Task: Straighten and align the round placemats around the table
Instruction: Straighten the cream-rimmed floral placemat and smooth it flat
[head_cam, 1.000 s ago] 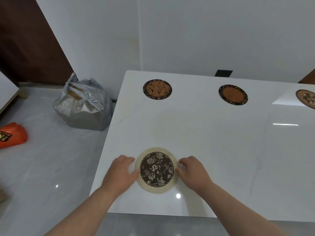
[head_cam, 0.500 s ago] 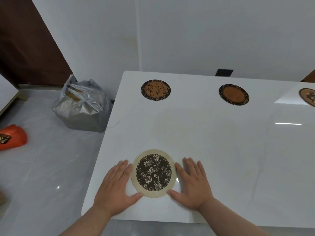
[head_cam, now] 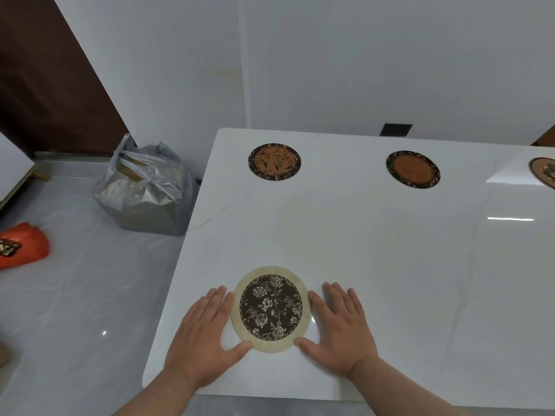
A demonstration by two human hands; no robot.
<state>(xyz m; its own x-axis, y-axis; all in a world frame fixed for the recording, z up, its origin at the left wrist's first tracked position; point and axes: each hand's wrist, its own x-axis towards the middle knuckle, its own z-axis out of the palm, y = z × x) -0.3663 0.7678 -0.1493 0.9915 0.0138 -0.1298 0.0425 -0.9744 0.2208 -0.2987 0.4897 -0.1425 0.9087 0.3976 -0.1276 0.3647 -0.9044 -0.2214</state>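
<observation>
Item 1, floral placemat (head_cam: 271, 309): round, cream rim, dark centre with pale roses. Lies flat near the worktop's near-left corner, a little in from the near edge.

Item 2, left hand (head_cam: 201, 336): open, palm down on the worktop, fingers together along the mat's left rim, thumb reaching under its near-left edge. Touching the rim, grasping nothing.

Item 3, right hand (head_cam: 338, 327): open, palm down, fingers spread, index finger along the mat's right rim, thumb tip at its near-right edge. Grasping nothing. The two hands bracket the mat between them.

Item 4, bird-and-branch placemat (head_cam: 274, 161): orange on dark, far-left of the worktop, roughly opposite item 1.

Item 5, orange-centred placemat (head_cam: 413, 169): dark patterned rim, far side, to the right of item 4 and about in line with it.

Item 6, fourth placemat (head_cam: 545, 172): far right, cut by the frame edge; position cannot be judged.

Item 7, worktop (head_cam: 375, 265): white, glossy, otherwise bare in view.

Status, as a judgement: the far row appears evenly set; the near mat is in the final squaring step. Any mats further right along the near side lie out of view, so the remainder is unknown.

Surroundings: grey tied bag (head_cam: 144, 190) and orange bag (head_cam: 22, 249) on the floor, left.
</observation>
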